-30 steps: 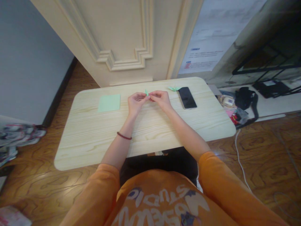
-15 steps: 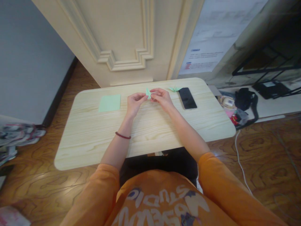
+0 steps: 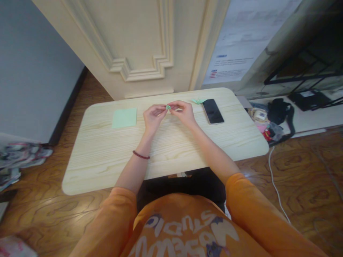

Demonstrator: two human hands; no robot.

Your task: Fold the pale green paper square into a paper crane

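Observation:
My left hand (image 3: 152, 116) and my right hand (image 3: 181, 111) meet over the far middle of a light wooden table (image 3: 107, 157). Both pinch a small folded piece of green paper (image 3: 168, 107) between their fingertips, just above the tabletop. Most of the paper is hidden by my fingers. A red bead bracelet sits on my left wrist. A flat square stack of green paper (image 3: 124, 118) lies to the left of my hands. A finished green folded paper figure (image 3: 198, 101) rests near the table's far edge, right of my hands.
A black phone (image 3: 213, 111) lies face up beside the folded figure. A cream panelled door (image 3: 139, 46) stands behind the table. On the floor to the right lie a black bag (image 3: 280, 110), small items and a white cable (image 3: 273, 178).
The green paper stood up higher between my fingers half a second ago; now it is pressed smaller between both pinches. My hands stayed in nearly the same place.

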